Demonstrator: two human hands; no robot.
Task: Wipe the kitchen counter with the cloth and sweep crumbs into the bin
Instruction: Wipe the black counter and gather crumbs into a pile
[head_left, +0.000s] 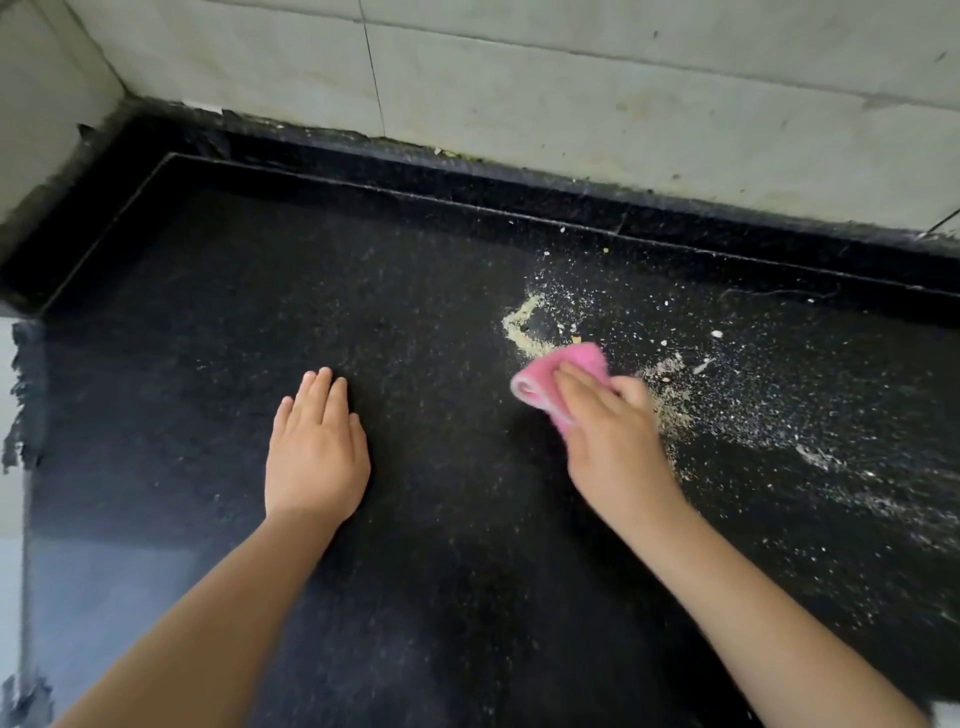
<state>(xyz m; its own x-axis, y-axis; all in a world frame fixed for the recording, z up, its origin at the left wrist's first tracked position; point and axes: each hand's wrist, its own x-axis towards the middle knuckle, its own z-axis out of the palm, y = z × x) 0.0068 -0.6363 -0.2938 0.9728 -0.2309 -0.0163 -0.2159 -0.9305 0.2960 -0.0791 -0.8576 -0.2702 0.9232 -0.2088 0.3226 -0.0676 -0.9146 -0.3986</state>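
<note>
The fingers (582, 387) of the right hand (610, 441) lie straight and close together, pressing flat on the pink cloth (558, 376); the thumb's place I cannot tell. The cloth is folded under them on the black desk (441, 519), its far edge touching a yellowish ridge of crumbs (522, 325). More crumbs, fine and pale, lie scattered to the right of the hand and toward the raised back ledge (571, 195). No bin shows in this one head view.

The step in hand looks like gathering the crumbs into one heap with the cloth. To do it well, I would keep the whole cloth flat under an even press, so fine grains do not slip beneath it, and draw long overlapping strokes from the ledge and the right side inward — short dabs would only spread the dust. The groove along the ledge holds a few bits and will likely need the cloth's folded edge.

The right forearm comes in from the lower right, wrist low, hand angled up and to the left. The left hand (314, 457) rests palm down on a bare part of the desk, well apart from the cloth, fingers straight and nearly together, holding nothing — it seems a brace for the lean.
</note>
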